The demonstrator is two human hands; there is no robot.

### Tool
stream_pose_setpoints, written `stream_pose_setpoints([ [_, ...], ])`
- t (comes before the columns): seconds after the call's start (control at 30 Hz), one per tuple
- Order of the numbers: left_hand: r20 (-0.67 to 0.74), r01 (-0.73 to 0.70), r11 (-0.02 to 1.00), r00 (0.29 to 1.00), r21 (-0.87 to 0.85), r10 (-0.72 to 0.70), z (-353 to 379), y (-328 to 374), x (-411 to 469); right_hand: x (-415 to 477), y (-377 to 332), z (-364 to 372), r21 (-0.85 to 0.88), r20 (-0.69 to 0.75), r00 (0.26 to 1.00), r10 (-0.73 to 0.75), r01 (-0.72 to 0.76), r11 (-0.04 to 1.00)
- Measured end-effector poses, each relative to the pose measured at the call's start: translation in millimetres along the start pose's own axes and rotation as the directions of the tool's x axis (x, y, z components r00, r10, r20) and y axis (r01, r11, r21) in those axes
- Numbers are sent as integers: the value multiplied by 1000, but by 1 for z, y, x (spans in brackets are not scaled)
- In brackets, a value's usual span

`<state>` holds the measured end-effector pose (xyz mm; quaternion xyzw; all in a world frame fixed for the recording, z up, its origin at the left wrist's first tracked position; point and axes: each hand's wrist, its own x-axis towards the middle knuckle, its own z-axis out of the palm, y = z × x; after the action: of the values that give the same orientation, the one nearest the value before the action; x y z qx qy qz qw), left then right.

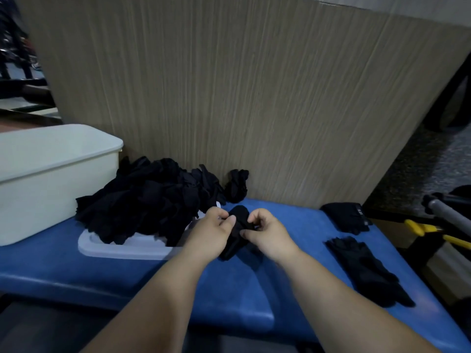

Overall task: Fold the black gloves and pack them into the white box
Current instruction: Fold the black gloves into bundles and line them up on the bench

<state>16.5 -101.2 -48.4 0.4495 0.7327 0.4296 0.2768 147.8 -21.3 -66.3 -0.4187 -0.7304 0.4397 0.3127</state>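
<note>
- The left hand [214, 230] and right hand [267, 233] meet near the middle of the blue table [293, 289], each with fingers curled and pinching the same glove [238, 220] between thumb and fingertips.
- The glove is bunched between the two hands, its far end rounded and its near end trailing down onto the table; exactly how it is folded cannot be made out, dark on dark.
- The step in hand looks like the fold itself. To do it well, the person should lay the fingers of the glove flat first, then bring one end squarely over the other so the edges line up and no finger sticks out.
- Pressing the fold flat on the table before lifting would probably help it hold, since the knit looks soft and likely to spring open.
- The white box [51, 179] stands at the far left, well apart from the hands, so the folded glove should be carried pinched shut across the pile.
- The pile of gloves [153, 197] lies on a white lid [107, 248] just left of the hands, beside the box.
- A crumpled glove [238, 186] sits against the wooden panel [229, 85]; a flat glove [364, 268] and a folded glove [346, 216] lie at the right.
- Much of the task seems left, judging by the pile.
</note>
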Motion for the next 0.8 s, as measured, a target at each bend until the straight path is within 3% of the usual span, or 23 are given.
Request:
stream_pose_setpoints([
  [0.1, 5, 22, 990, 1000, -141, -22, 3, 3, -2, -7, -10, -9, -60, -51, 991, -125, 122, 991],
  [0.17, 38, 34, 950, 999, -311, -23, 4, 6, -2, -16, -13, -17, -195, -49, 969, -241, 227, 954],
  [0.27, 89, 79, 871, 995, -485, -40, 13, 13, -1, -26, -8, -29, -481, 6, 890, -457, 403, 779],
  [0.37, 116, 102, 818, 992, -566, -43, 26, 21, 0, -35, 0, -40, -578, 94, 831, -548, 494, 650],
  [0.47, 180, 138, 743, 983, -655, -25, 37, 22, 0, -45, 8, -55, -501, 121, 838, -532, 514, 696],
  [0.53, 205, 132, 697, 978, -705, 23, 40, 23, -1, -48, 11, -64, -364, -3, 866, -501, 465, 807],
  [0.63, 226, 80, 681, 966, -728, 128, 43, 25, -3, -45, 16, -75, -123, -198, 941, -273, 252, 960],
  [0.7, 235, 57, 683, 957, -728, 170, 48, 25, -5, -42, 25, -79, 41, -150, 978, -148, 156, 987],
  [0.8, 238, 30, 716, 952, -697, 192, 59, 26, -8, -40, 34, -79, 183, -23, 992, -127, 129, 975],
])
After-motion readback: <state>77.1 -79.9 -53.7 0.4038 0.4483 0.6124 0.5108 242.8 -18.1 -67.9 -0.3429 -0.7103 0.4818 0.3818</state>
